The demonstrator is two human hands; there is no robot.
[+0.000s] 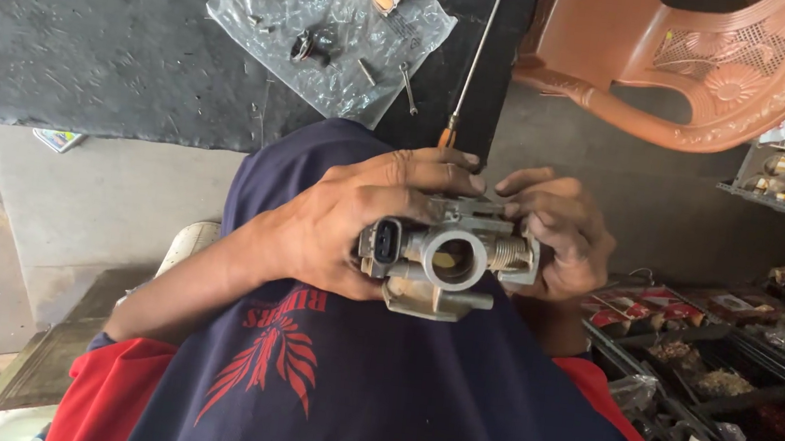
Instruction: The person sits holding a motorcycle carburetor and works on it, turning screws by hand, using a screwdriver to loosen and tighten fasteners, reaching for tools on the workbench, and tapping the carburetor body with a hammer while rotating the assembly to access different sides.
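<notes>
Metal engine part (447,255), a grey casting with a round bore and a black plug socket on one side, sits in front of the person's chest, clear of any surface, above the navy shirt (374,394).

Head view: the left hand (334,224) wraps around the socket end with fingers curled over the top, and the right hand (561,233) closes on the spring end, so both hands grip the part firmly. The work looks like checking it over, bore facing the camera. Any next move calls for one hand to carry the part alone (the other must let go to take a tool).

A screwdriver (472,64) and a clear plastic bag (330,24) of small pieces lie on the dark mat (92,24) beyond; a brown plastic chair (710,69) stands nearby.

Both palms and the part's far side are hidden, and the trays (707,370) at the right hold contents too small to tell.
</notes>
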